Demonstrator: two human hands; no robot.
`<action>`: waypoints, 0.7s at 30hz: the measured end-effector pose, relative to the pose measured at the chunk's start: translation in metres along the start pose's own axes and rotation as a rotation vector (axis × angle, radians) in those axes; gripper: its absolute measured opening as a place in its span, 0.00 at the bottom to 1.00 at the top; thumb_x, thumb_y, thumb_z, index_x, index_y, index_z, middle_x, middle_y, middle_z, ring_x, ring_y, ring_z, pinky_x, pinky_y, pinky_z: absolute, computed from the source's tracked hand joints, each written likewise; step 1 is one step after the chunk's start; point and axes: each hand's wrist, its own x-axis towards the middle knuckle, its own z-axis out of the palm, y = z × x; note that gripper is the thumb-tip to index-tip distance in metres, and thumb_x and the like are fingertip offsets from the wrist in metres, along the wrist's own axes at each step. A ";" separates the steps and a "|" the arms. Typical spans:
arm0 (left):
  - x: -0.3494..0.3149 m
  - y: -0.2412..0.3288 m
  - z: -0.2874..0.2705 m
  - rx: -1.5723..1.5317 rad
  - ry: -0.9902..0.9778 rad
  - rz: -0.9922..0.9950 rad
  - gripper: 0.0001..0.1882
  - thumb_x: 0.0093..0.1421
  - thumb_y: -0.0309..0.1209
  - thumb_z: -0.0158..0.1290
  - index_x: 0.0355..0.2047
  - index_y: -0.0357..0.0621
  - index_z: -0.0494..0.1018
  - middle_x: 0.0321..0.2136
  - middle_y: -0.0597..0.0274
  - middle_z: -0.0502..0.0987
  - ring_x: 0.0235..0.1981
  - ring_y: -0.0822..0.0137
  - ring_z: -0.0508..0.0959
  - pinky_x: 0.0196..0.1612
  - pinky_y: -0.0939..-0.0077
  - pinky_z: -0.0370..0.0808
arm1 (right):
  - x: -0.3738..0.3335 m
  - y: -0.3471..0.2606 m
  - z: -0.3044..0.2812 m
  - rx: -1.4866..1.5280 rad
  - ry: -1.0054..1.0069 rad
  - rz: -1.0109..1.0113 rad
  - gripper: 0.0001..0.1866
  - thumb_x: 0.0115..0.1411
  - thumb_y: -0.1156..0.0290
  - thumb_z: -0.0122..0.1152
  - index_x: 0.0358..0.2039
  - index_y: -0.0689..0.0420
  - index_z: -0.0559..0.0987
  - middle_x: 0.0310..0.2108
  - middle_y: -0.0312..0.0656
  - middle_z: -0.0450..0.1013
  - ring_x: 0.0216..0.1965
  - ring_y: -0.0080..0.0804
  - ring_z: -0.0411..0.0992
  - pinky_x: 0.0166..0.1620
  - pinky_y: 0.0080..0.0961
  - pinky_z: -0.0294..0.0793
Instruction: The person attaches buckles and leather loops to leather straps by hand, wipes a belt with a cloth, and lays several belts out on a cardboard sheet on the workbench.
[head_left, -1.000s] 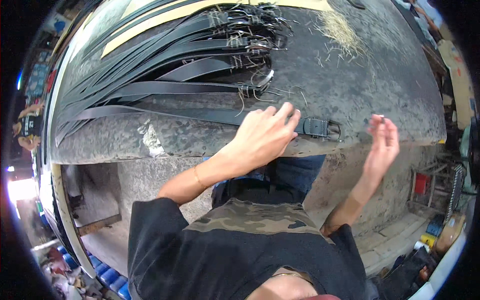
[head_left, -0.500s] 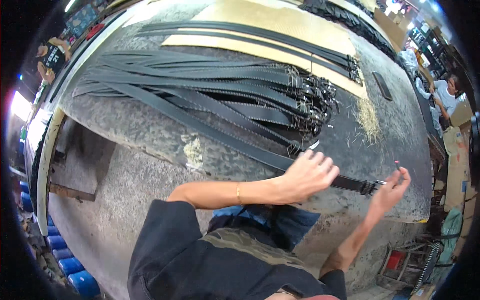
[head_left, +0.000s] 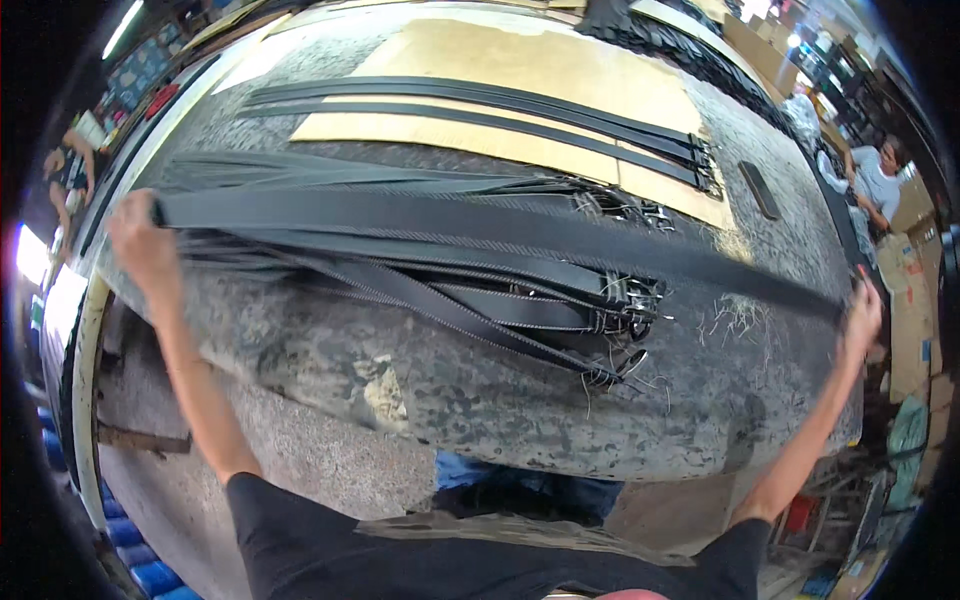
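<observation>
A black leather belt (head_left: 440, 220) is stretched above the table between my two hands, blurred toward its right part. My left hand (head_left: 142, 240), at the far left, is closed round one end. At the table's right side my right hand (head_left: 862, 315) grips the other end, and a small thing with an orange-red tip pokes up from its fingers. Under the stretched belt lies a pile of black belts (head_left: 390, 295) with light edge stitching. Their buckles (head_left: 635, 300) point right, with loose thread ends about them.
Several black belts (head_left: 470, 97) lie side by side on a tan cardboard sheet (head_left: 520, 60) farther back. A dark phone-like slab (head_left: 758, 190) and loose thread scraps (head_left: 738, 315) rest at the right. Other people (head_left: 878, 175) are beyond the table's sides.
My hands have moved far apart, the left to the far left and the right outward. The belt that lay along the near edge is now raised and stretched over the pile.
</observation>
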 end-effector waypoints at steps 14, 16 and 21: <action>0.154 -0.002 0.312 0.272 -0.272 0.193 0.25 0.56 0.26 0.54 0.56 0.48 0.70 0.57 0.45 0.69 0.53 0.45 0.73 0.53 0.52 0.75 | -0.005 -0.062 0.347 -0.320 -0.150 0.162 0.18 0.60 0.68 0.48 0.48 0.60 0.73 0.43 0.62 0.76 0.48 0.59 0.75 0.51 0.48 0.72; 0.127 0.082 0.338 -0.051 -0.806 0.234 0.39 0.45 0.21 0.57 0.62 0.47 0.66 0.61 0.41 0.64 0.60 0.45 0.68 0.60 0.58 0.70 | 0.004 -0.052 0.324 -0.460 -0.115 0.118 0.21 0.60 0.67 0.44 0.53 0.59 0.68 0.44 0.65 0.75 0.51 0.63 0.72 0.53 0.51 0.70; 0.097 0.171 0.333 -0.560 -0.936 0.387 0.43 0.38 0.19 0.53 0.61 0.45 0.66 0.61 0.48 0.67 0.62 0.49 0.67 0.62 0.65 0.69 | 0.055 0.024 0.275 -0.137 -0.237 0.051 0.16 0.68 0.63 0.46 0.51 0.59 0.71 0.43 0.52 0.78 0.44 0.45 0.78 0.45 0.38 0.75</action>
